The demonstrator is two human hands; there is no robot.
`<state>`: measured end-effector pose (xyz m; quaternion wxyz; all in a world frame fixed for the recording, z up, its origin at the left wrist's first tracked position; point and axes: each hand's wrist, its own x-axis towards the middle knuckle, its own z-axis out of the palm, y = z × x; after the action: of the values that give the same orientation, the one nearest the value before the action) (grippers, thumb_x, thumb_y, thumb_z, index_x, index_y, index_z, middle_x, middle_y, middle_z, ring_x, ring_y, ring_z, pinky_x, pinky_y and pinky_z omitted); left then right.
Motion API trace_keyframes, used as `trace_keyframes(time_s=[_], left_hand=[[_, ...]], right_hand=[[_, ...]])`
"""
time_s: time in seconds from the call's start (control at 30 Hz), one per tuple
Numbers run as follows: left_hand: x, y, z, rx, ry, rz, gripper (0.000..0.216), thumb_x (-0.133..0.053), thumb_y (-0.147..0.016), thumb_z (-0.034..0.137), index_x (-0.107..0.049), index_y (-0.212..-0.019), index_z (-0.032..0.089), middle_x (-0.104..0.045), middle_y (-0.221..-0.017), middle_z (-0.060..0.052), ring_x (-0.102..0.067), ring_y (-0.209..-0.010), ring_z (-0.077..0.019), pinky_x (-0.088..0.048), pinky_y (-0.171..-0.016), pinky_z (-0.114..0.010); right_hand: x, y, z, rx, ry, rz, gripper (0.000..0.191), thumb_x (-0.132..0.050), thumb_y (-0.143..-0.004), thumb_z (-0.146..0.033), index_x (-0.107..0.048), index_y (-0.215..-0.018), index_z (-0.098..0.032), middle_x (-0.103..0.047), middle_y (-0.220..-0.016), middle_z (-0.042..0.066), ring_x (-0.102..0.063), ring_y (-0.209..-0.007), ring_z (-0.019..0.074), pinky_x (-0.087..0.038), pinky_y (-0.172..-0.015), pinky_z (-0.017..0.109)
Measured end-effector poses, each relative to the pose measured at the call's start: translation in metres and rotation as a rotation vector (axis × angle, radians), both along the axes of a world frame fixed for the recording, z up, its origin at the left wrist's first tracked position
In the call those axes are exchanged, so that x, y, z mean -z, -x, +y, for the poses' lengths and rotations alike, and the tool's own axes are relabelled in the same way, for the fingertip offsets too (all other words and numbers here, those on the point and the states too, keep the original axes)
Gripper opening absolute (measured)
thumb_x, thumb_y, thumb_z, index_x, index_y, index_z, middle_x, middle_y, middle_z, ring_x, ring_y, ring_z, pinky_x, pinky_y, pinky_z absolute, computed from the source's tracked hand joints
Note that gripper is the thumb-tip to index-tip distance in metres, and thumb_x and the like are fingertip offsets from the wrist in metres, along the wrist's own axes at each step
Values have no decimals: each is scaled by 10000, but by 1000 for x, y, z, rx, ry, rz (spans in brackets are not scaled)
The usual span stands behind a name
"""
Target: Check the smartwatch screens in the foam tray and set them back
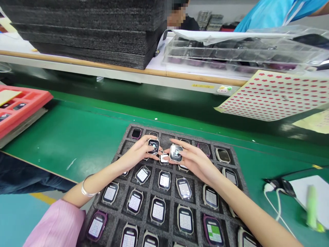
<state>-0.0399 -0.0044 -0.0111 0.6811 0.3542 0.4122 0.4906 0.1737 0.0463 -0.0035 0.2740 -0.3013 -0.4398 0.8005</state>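
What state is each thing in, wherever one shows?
Left hand: closed on left watch
Left watch: screen lit
Right hand: closed on right watch
Right watch: screen lit
Foam tray: many pockets filled
Purple watch, far left corner: screen dark
Purple watch, near right: screen lit
Black foam: stacked
Red-marked sheet: hanging, slanted

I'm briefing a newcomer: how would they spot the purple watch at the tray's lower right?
On the green table lies a dark foam tray. In its lower right sits the purple watch; its mostly green screen sets it apart from pale-screened neighbours.
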Motion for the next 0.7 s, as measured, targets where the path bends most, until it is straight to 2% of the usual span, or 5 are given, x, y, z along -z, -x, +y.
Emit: trace_keyframes(time_s=[0.17,0.33,0.5,0.57,0.7], left_hand=[[0,-1,0,38,-17,-7,401,-530,-757,170,-471,-1153,152,-656,-941,-83,-634,-918,-217,-533,-758,-362],[2,-1,-1,75,-80,-19,423,-527,-738,158,-488,-1158,175,-635,-955,-76,-613,-968,-236,-547,-747,-375],[2,-1,-2,86,-113,12,422,-530,-753,168,-485,-1172,183,-603,-924,-59,-607,-952,-223,-551,-747,-367],[1,-1,-1,88,-141,62,421,-551,-761,177,-470,-1174,178,-600,-931,-59,-616,-897,-204,-551,-713,-336],[1,0,-1,60,-195,298,472,-650,-741,197,-447,-1166,168,-587,-864,-27,-604,-666,-134,-477,-522,-217]], right_hand=[[3,-1,-2,30,-99,-71,532,-661,-813,-256,-496,-1315,-199,-675,-1149,115,-647,-1032,284,-486,-932,504],[10,-5,-2,-4,-191,-106,562,-643,-834,-265,-447,-1359,-221,-670,-1166,92,-631,-1068,275,-475,-956,477],[11,-7,-1,-7,-243,-144,573,-654,-834,-297,-450,-1364,-224,-662,-1180,98,-626,-1075,281,-472,-960,469],[10,-7,-3,-12,-228,-123,593,-653,-841,-309,-425,-1383,-229,-651,-1197,106,-628,-1074,278,-477,-952,462],[5,-5,-8,-45,-164,-84,692,-635,-867,-330,-282,-1457,-252,-595,-1279,118,-621,-1089,257,-447,-985,460]])
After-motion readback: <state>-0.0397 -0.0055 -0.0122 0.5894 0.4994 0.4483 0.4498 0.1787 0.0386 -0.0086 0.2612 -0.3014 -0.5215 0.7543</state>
